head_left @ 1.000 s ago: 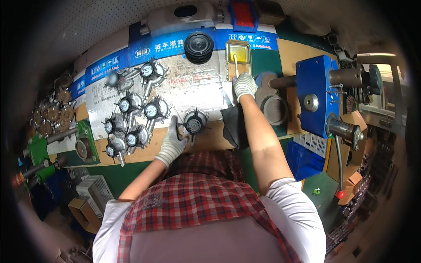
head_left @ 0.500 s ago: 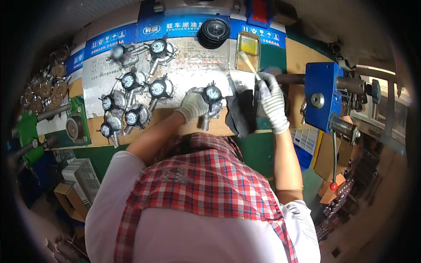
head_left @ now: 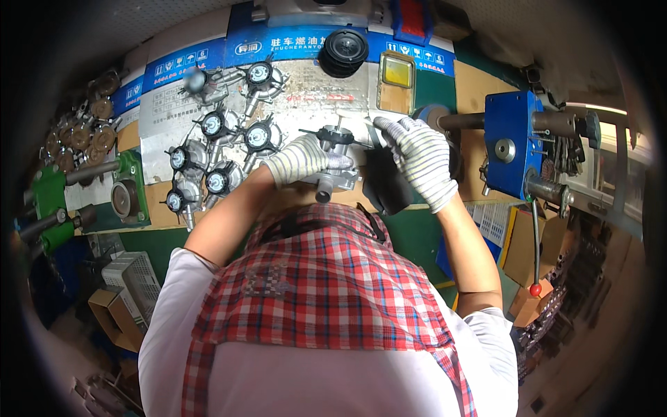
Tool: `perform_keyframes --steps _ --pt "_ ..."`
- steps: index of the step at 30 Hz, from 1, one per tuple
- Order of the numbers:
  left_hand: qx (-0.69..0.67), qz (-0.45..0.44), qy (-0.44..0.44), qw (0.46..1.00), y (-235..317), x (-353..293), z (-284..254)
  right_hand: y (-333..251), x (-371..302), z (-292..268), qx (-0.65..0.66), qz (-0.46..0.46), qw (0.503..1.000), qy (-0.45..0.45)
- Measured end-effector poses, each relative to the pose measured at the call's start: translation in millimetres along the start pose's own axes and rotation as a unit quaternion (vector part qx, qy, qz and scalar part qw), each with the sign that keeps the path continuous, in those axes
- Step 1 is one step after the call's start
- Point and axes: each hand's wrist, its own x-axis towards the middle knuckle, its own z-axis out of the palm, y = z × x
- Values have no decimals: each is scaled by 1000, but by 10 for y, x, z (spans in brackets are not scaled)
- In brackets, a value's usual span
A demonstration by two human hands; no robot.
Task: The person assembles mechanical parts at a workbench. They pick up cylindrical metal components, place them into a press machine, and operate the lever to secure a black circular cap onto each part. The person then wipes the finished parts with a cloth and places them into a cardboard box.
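My left hand [head_left: 300, 161], in a white striped glove, grips a grey metal pump housing [head_left: 336, 167] with a black top and a short pipe stub toward me. The housing is tilted up, its centre shaft showing. My gloved right hand [head_left: 422, 156] is closed on a thin pale brush [head_left: 358, 116], held level with its tip by the shaft; whether the two touch I cannot tell. Beneath my right hand lies a black cloth [head_left: 386, 182]. Beyond it stands a rectangular tray [head_left: 394, 101] with yellow liquid.
Several similar pump housings [head_left: 258, 137] lie on the cardboard to the left. A black round stack [head_left: 346, 50] is at the back. A blue press [head_left: 511, 139] with a red-knobbed lever [head_left: 535, 288] stands right, a green fixture [head_left: 132, 187] left. More metal parts [head_left: 87, 128] are piled far left.
My right hand has brought the brush from the liquid tray left and nearer, to the housing. My left hand has tilted the housing. The view has shifted slightly.
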Motion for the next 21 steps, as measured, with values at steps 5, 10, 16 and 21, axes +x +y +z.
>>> perform_keyframes --steps 5,10,16,21 --pt "11 -38 10 999 -17 67 -68 76 -16 205 188 194 958 -98" --pt "61 -57 -6 997 19 142 -129 228 124 309 459 315 810 -184" --pt "-88 -60 -18 994 -224 112 -104 1175 215 1369 170 425 889 -2" --pt "-197 -33 -52 978 -284 -207 -230 1400 392 1989 -75 557 827 -10"
